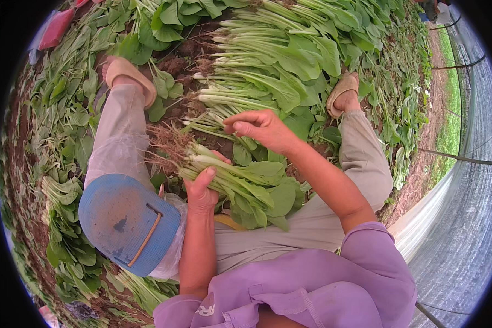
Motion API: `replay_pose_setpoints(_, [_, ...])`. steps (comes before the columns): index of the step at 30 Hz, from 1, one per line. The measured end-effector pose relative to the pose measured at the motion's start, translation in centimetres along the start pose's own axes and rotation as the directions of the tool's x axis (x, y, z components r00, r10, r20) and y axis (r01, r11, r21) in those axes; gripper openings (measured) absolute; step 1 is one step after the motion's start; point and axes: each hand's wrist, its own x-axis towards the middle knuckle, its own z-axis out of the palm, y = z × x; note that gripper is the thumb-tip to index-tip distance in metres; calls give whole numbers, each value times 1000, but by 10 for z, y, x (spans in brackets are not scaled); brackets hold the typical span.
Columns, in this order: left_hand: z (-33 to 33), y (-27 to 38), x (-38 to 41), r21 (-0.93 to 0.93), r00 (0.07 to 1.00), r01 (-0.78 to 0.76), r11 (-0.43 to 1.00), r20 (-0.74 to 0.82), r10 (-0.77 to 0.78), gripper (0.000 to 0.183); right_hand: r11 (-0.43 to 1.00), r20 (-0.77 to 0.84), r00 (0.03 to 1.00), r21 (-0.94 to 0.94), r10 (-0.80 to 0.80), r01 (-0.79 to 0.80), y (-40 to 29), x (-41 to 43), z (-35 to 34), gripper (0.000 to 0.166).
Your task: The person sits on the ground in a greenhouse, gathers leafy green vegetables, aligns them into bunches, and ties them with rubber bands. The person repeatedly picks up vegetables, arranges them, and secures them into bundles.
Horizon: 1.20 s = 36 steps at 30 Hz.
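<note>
My left hand [203, 186] is closed around a bunch of leafy greens [233, 176], their pale stems and soil-covered roots pointing left and the leaves spreading right over my lap. My right hand [258, 129] is just above and to the right of it, thumb and fingers slightly parted, with nothing seen between them. Beneath and beyond my right hand lies a long row of pulled greens [246, 57] on the soil, roots to the left. A blue foam pad [127, 223] with an orange cord rests over my left thigh.
My sandalled feet stand on both sides of the row, the left sandal [133, 78] and the right sandal [341, 92]. Other bundled greens [71, 233] lie at the left. A pink bag [56, 28] is at the upper left. Netting [467, 213] on hoops runs along the right.
</note>
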Motion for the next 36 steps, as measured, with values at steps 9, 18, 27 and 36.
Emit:
replay_pose_setpoints(9, [3, -17, 16, 28, 986, 27, 999, -166, -22, 37, 446, -127, 979, -894, -160, -43, 54, 114, -47, 25])
replay_pose_setpoints(18, [5, -10, 20, 24, 975, 15, 1000, -221, -10, 37, 629, -69, 998, -776, 4, -56, 30, 110, -54, 44])
replay_pose_setpoints(27, [4, -10, 22, 4, 993, -79, 997, -83, 80, 39, 859, 317, 947, -467, -58, 209, -52, 35, -4, 44])
replay_pose_setpoints(36, [21, -6, 9, -77, 990, -137, 988, -37, 135, 47, 771, 201, 941, -539, -273, 339, -21, -2, 28, 36])
